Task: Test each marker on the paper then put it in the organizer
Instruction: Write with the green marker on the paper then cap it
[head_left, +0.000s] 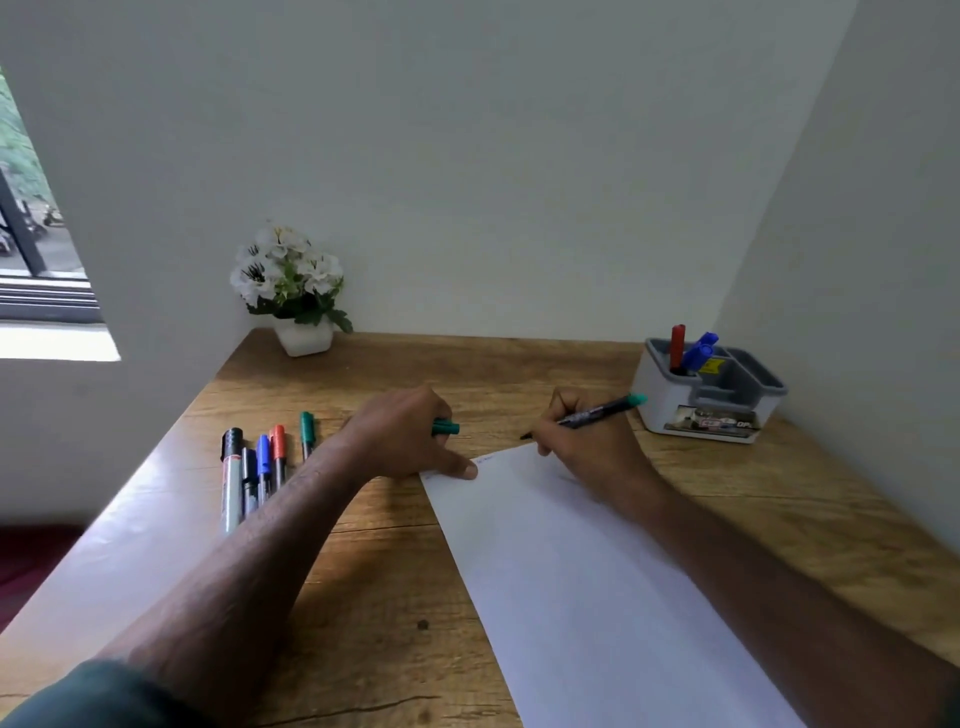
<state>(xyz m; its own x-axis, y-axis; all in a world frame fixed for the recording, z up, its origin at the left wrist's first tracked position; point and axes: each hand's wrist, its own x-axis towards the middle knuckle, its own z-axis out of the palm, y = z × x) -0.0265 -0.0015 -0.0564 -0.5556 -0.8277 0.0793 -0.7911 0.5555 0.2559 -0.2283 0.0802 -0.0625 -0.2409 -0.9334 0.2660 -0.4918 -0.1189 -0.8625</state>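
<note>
Item: right hand (582, 447), fingers curled round an uncapped green-ended marker (597, 414) with its tip at the far edge of the white paper (597, 597), barrel pointing toward 2 o'clock; left hand (410, 436), at 9 o'clock of it, grips the green cap (445, 427) while its thumb presses the paper's far-left corner. Waiting stock: five capped markers (260, 467) (black, dark, blue, red, green) lying in a row on the wooden tabletop (374, 571), at 9 o'clock from the left hand. Received: grey-and-white organizer (711, 410) at 2 o'clock of the paper, holding one red marker (677, 347) and blue markers (701, 351) in its far-left compartment; potted white flowers (293, 283) at 11 o'clock.
</note>
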